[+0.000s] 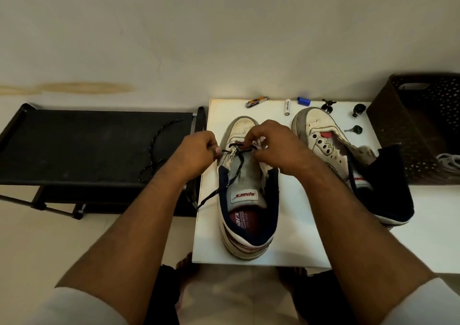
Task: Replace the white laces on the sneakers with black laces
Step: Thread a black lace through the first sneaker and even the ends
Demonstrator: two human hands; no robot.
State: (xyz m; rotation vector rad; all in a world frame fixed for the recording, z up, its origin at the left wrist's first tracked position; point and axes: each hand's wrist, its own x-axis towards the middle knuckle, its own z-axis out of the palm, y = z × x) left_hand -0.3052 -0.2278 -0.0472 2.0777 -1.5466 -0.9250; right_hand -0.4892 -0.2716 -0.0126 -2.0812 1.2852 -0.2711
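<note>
Left hand [196,150]: fingers curled, pinching the black lace [234,172] just left of the eyelets. Right hand [273,145]: fingers bent narrow, gripping the same lace over the near sneaker [249,200] at frame centre. One lace end trails toward the lower left. Second sneaker [331,150] lies unlaced to the right on the white table [286,225]. Spare black lace [155,150] rests on the black rack [74,145] at left.

Dim, warm indoor light. Brightest patch on white table [286,225]; corners fall dark. Wide-angle bending at edges. Sleeves at bottom soft, blurred.
</note>
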